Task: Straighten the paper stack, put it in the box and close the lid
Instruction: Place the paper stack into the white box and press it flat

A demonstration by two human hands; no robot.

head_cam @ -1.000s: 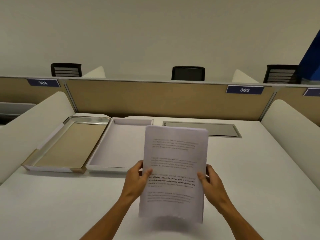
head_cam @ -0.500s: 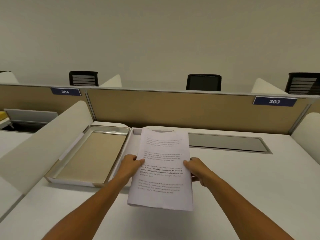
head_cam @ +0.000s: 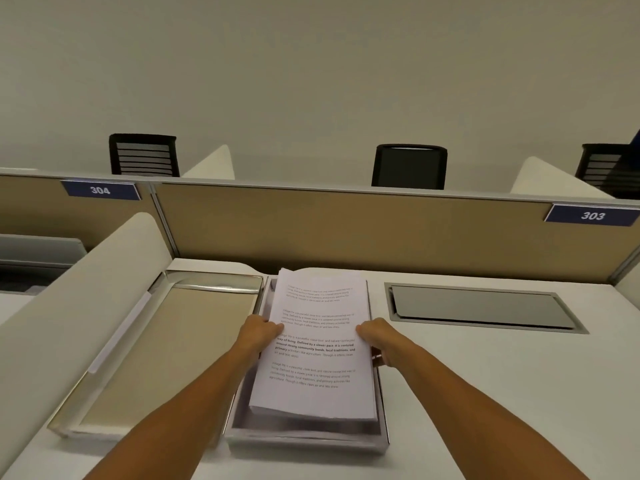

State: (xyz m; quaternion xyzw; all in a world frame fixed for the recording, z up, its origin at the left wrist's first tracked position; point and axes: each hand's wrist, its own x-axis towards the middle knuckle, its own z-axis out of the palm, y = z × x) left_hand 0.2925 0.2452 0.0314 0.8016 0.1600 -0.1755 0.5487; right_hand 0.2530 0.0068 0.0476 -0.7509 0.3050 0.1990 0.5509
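Observation:
A stack of printed white paper [head_cam: 318, 344] hangs over the open white box [head_cam: 304, 441], inside its outline with the near edge slightly above the box floor. My left hand [head_cam: 259, 332] grips the stack's left edge and my right hand [head_cam: 375, 337] grips its right edge, thumbs on top. The box lid [head_cam: 173, 348] lies flipped open to the left of the box, its tan inner face up.
A tan partition [head_cam: 346, 230] with signs 304 and 303 closes the desk's far side. A curved white side panel [head_cam: 76, 306] rises on the left. A grey cable hatch [head_cam: 481, 308] is set in the desk to the right of the box.
Both hands have carried the paper stack forward and left from above the desk to over the open box, lowering it towards the box floor. The camera has moved closer.

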